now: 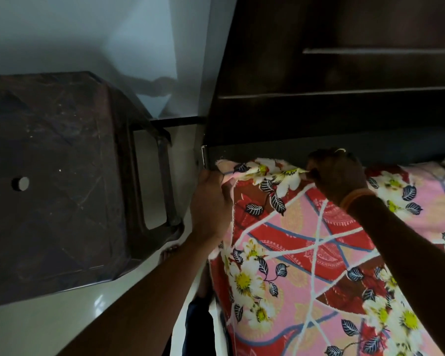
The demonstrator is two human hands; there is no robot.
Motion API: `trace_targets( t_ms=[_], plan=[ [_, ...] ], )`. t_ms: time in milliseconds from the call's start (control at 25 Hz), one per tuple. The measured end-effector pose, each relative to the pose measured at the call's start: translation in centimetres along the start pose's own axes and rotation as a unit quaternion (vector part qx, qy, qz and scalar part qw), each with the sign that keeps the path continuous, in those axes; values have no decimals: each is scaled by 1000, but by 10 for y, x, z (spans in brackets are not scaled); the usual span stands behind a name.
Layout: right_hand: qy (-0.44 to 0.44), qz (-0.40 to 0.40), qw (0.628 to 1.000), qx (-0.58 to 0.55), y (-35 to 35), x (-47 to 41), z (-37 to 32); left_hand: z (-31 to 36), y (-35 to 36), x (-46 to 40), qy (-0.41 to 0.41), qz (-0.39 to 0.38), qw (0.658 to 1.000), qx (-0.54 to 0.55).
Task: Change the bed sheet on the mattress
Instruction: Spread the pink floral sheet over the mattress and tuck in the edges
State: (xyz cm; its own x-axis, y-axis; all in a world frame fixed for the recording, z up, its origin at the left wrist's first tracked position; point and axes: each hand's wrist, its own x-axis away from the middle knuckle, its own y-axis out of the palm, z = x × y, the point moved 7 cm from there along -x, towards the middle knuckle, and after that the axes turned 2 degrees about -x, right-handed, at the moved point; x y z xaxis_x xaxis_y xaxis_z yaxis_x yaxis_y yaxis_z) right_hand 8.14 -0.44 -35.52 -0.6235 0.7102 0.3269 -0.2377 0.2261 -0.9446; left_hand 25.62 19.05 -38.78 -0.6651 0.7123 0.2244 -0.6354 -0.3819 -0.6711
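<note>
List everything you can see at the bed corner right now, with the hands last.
bed sheet: one, pink and red with white flowers, spread over the mattress corner
headboard: one, dark brown, behind the sheet
stool: one, dark brown plastic, on the floor left of the bed
floor: pale, glossy
wristband: one, orange, on the right wrist
left hand: gripping the sheet at the corner's side
right hand: pinching the sheet's top edge by the headboard
</note>
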Motion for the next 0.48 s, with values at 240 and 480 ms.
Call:
trace_targets(
  t_ms=[240,480],
  plan=[
    [85,248,944,-200,-56,0,-2,29,-30,-21,45,79,996,21],
    [41,123,978,-161,33,-25,-53,-54,18,-27,-140,36,989,-34]
  ],
)
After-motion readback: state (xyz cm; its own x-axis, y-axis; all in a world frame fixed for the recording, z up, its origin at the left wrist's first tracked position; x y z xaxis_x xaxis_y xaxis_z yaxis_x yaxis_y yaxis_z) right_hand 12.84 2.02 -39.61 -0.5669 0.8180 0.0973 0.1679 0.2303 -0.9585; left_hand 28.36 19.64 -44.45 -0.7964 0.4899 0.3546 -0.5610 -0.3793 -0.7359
